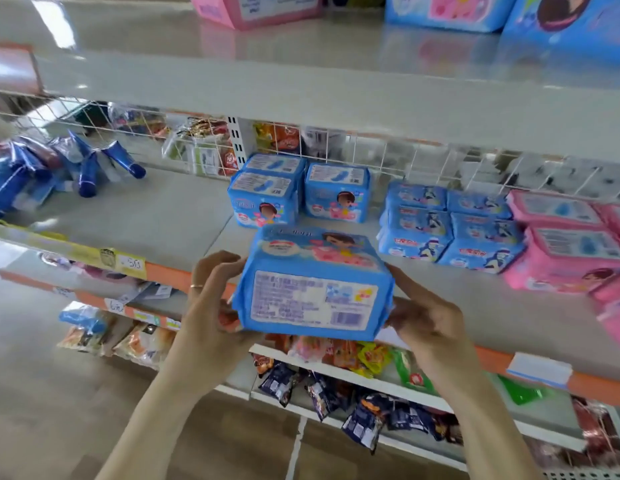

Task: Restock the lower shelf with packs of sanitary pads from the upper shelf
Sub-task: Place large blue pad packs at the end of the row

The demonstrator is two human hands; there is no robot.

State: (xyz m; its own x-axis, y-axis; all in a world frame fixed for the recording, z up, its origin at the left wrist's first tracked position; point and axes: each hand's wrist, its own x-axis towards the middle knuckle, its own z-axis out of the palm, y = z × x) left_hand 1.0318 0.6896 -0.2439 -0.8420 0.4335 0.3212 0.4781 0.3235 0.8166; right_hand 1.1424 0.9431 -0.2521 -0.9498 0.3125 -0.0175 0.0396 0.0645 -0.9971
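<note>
Long grey metal lower shelf with an orange front edge [509,306], partly stocked. Above it, a grey upper shelf [301,84] carrying more packs. Toward the back of the lower shelf, small blue packs [263,202] standing in a row. Just in front of that shelf's edge, a soft blue plastic pack of sanitary pads [313,292], pinched at both ends by left hand [211,306] and right hand [426,317]. Probably light and squashy, film slightly slippery; best held by the short ends.
</note>
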